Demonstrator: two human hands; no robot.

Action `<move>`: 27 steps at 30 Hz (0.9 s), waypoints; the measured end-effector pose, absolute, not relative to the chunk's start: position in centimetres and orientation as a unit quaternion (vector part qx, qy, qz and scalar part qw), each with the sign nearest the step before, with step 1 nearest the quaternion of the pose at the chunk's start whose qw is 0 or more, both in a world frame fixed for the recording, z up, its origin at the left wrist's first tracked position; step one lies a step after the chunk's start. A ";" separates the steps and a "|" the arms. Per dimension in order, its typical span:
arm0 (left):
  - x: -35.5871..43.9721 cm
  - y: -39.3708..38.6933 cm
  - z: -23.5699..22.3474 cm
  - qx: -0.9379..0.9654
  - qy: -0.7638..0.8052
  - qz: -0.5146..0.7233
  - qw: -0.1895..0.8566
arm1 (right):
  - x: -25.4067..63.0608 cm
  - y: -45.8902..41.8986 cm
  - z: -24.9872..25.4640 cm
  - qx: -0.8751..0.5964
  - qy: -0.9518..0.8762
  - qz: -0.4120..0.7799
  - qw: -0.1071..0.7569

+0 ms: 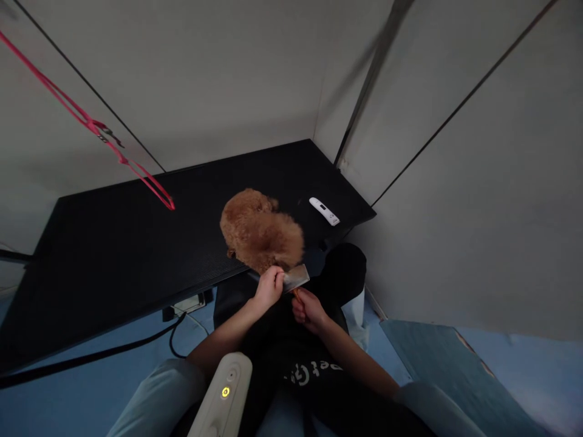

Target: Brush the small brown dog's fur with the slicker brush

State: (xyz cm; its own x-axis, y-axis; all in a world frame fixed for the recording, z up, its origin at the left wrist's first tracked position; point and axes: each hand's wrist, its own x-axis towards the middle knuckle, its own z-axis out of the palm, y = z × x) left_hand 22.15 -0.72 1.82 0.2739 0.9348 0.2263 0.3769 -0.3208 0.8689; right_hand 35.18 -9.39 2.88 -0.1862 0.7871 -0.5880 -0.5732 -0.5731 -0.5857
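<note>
A curly brown dog (259,227) is on the black table (136,243), close to its front edge, and its head is hard to make out. My right hand (310,308) is closed round the orange handle of a slicker brush (298,276), whose flat, broad head points up and away from me. Right beside the brush head is my left hand (269,286), fingers curled together at the dog's near side. What those fingers pinch, whether fur or something else, is hidden.
White clippers (324,211) lie on the table right of the dog. A pink leash loop (150,185) hangs over the table's left part. Close below me rises a pale device (225,388) with a yellow-lit button. Walls border the table behind and right.
</note>
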 end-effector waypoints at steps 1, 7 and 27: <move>22.4 -0.3 2.0 0.685 0.472 0.409 0.376 | 35.3 -9.5 2.4 -0.468 -0.115 0.755 0.445; 25.2 1.3 3.9 0.598 0.342 0.437 0.578 | 36.3 -10.5 0.3 -0.451 -0.044 0.770 0.450; 27.0 7.0 0.5 0.016 0.369 0.580 0.726 | 40.5 -11.1 1.4 -0.649 -0.413 0.483 0.419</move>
State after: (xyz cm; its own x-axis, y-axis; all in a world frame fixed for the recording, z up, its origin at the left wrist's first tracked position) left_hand 27.03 7.04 0.47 0.0553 0.8540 -0.5173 -0.8298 0.3274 0.4519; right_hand 40.52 -11.12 1.42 0.1921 0.9406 -0.2799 0.1317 -0.3074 -0.9424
